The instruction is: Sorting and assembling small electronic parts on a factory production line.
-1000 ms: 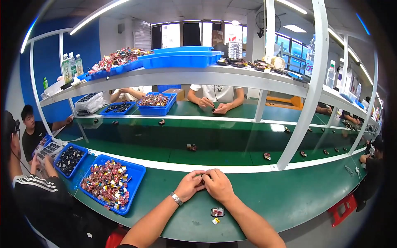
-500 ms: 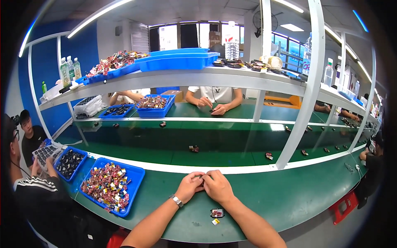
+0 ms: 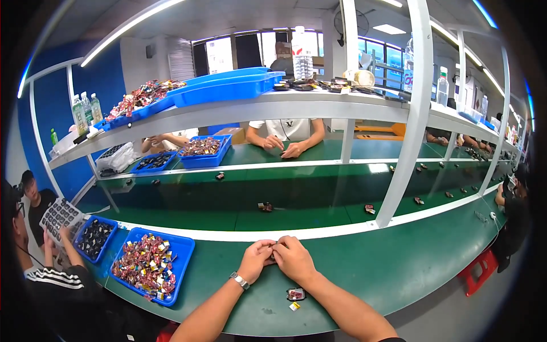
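Note:
My left hand (image 3: 256,260) and my right hand (image 3: 293,260) meet above the green workbench (image 3: 364,273), fingers closed together. Between the fingertips is a small dark part (image 3: 273,255), mostly covered, so its exact kind does not show. Nearer to me, between my forearms, a small black casing (image 3: 296,294) with a red and white inside lies on the bench. Just below it is a little yellow-and-white piece (image 3: 294,306). To the left of my hands stands a blue tray (image 3: 185,246) heaped with small red circuit boards bearing yellow and white pieces.
A second blue tray (image 3: 111,226) holds black parts; beside it a co-worker holds a clear blister tray (image 3: 61,218). Beyond the white rail runs a dark green belt (image 3: 307,205) with several scattered assemblies. A white post (image 3: 407,137) and a shelf (image 3: 250,108) rise ahead. Another person works opposite.
The co-worker on the left has lifted and tilted the blister tray. My view has turned slightly; my hands stay together with only small finger movement.

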`<state>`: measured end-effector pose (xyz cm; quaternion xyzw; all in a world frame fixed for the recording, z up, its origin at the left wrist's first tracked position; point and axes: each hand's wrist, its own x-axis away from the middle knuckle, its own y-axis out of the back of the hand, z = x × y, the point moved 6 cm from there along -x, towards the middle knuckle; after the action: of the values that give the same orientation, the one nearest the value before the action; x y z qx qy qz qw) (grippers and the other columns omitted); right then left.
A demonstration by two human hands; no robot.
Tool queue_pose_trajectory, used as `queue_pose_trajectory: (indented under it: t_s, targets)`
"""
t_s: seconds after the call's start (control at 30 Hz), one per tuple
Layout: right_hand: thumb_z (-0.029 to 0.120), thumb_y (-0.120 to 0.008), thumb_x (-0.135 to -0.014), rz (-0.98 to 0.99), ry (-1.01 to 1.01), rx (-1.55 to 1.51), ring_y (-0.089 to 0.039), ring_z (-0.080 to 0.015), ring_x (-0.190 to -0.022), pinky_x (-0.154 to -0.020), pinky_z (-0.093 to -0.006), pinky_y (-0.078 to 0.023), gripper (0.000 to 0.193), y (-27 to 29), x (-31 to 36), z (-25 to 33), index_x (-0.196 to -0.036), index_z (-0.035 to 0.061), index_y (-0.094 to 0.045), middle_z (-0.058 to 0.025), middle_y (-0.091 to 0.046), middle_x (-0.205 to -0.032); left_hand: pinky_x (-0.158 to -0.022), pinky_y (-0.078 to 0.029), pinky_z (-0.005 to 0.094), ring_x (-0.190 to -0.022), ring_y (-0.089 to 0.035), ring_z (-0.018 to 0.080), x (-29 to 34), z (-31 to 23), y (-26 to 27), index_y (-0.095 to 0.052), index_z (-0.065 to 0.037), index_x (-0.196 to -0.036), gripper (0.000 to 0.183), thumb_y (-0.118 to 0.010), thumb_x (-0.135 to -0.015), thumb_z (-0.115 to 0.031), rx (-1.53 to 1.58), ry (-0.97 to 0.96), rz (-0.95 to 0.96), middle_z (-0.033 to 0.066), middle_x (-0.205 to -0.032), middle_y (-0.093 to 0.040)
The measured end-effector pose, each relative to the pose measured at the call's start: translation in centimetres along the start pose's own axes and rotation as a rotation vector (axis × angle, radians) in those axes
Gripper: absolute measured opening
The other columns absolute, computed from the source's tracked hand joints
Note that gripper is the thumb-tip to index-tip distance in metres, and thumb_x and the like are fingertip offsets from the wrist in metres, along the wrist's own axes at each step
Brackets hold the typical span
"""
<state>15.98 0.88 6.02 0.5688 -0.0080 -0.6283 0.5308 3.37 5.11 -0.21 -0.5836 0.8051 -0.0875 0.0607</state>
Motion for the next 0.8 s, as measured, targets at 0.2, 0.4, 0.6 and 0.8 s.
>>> queue_pose_trajectory:
  t_s: [0.2, 0.4, 0.6, 0.8]
  targets:
    - [0.010, -0.068, -0.079, -0.090, 0.025, -0.039, -0.059, -0.0244, -0.086, -0.068, -0.0372, -0.054, 0.008, 0.3, -0.1, 0.0, -0.086, 0.0063, -0.065, -0.0058, -0.058, -0.094, -0.089, -0.053, 0.0358, -0.099, -0.063, 0.0163, 0.1, -0.4, -0.3, -0.052, 0.000, -0.124, 0.029, -0.048, -0.095, -0.004, 0.179, 0.021, 0.096, 0.0060, -0.108, -0.063]
    - [0.009, -0.069, -0.077, -0.092, 0.005, -0.017, -0.059, -0.0250, -0.087, -0.070, -0.0362, -0.054, 0.010, 0.1, 0.1, 0.1, -0.086, 0.0066, -0.065, -0.0064, -0.059, -0.095, -0.092, -0.052, 0.0369, -0.102, -0.061, 0.0173, 0.4, -0.6, -0.3, -0.049, 0.001, -0.126, 0.031, -0.048, -0.095, -0.002, 0.171, 0.029, 0.084, 0.0074, -0.111, -0.062]
    - [0.010, -0.072, -0.075, -0.065, 0.006, -0.094, -0.058, -0.0273, -0.094, -0.078, -0.0368, -0.053, 0.023, 1.2, 0.1, 1.2, -0.096, 0.0062, -0.065, -0.0080, -0.058, -0.110, -0.089, -0.053, 0.0356, -0.104, -0.063, 0.0194, -0.1, 0.0, 0.6, -0.047, 0.001, -0.126, 0.031, -0.046, -0.096, 0.000, 0.268, 0.004, 0.085, 0.0108, -0.116, -0.064]
    - [0.015, -0.076, -0.073, -0.014, 0.059, -0.017, -0.058, -0.0291, -0.100, -0.085, -0.0368, -0.052, 0.036, -0.4, 0.0, 0.7, -0.105, 0.0061, -0.064, -0.0098, -0.059, -0.114, -0.091, -0.052, 0.0369, -0.106, -0.062, 0.0204, 0.0, -0.6, 0.4, -0.044, -0.001, -0.131, 0.035, -0.047, -0.096, -0.001, 0.293, 0.000, 0.103, 0.0123, -0.120, -0.062]
